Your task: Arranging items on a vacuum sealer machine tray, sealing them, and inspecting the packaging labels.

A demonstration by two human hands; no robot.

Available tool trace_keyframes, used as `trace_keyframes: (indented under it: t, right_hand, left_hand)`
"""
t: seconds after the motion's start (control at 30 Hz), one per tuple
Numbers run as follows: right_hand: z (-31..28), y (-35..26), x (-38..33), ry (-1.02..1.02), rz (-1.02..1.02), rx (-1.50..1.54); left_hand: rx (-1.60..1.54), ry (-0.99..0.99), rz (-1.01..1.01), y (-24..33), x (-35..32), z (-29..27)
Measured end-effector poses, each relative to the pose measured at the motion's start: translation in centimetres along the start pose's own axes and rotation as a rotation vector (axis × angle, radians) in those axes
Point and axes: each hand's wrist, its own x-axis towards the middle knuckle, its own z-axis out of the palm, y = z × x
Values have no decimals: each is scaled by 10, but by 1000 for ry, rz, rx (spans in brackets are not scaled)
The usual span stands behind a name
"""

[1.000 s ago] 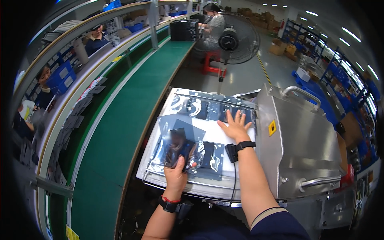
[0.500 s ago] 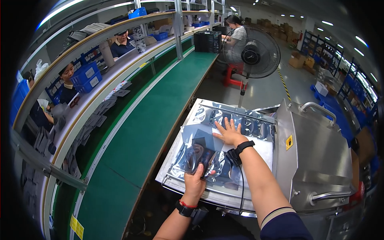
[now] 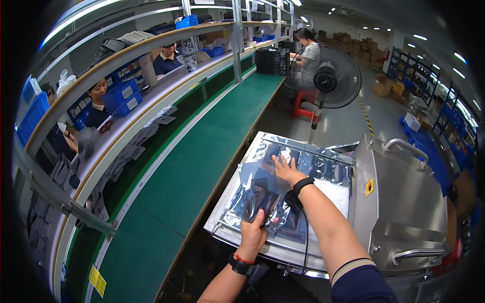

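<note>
A shiny silver plastic bag (image 3: 255, 189) with a dark flat item inside lies on the metal tray (image 3: 222, 224) of a steel machine. My left hand (image 3: 252, 232) grips the bag's near edge, with a red band and a dark watch on the wrist. My right hand (image 3: 285, 170) presses flat on the bag's far part, fingers spread, a black wrist strap with a cord on it. More silver bags (image 3: 323, 166) lie further back on the tray.
The steel machine's lid (image 3: 399, 202) with two handles stands to the right. A green conveyor belt (image 3: 202, 151) runs along the left, with shelves, blue bins and seated people beyond. A standing fan (image 3: 326, 76) and a red stool are ahead.
The view has swung, so the tray sits lower right in the picture. My right hand stays flat on the bag and my left hand keeps its grip on the near edge.
</note>
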Motion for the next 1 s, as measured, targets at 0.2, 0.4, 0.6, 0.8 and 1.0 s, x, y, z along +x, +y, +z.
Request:
trace_keyframes:
  t: [0.2, 0.4, 0.6, 0.8, 1.0]
  right_hand:
    - [-37, 8, -26, 490, -84, 880]
    - [-125, -58, -142, 416, -266, 724]
    - [-107, -104, -165, 54, -412, 318]
    - [-76, -117, -193, 72, -167, 871]
    - [-55, -133, -219, 197, 56, 867]
  left_hand:
    - [-9, -43, -112, 3, 1, 5]
    - [272, -245, -298, 45, -23, 16]
    - [279, -298, -341, 78, -46, -3]
    - [-286, -300, -422, 71, -79, -23]
    - [-504, -36, -336, 45, -100, -23]
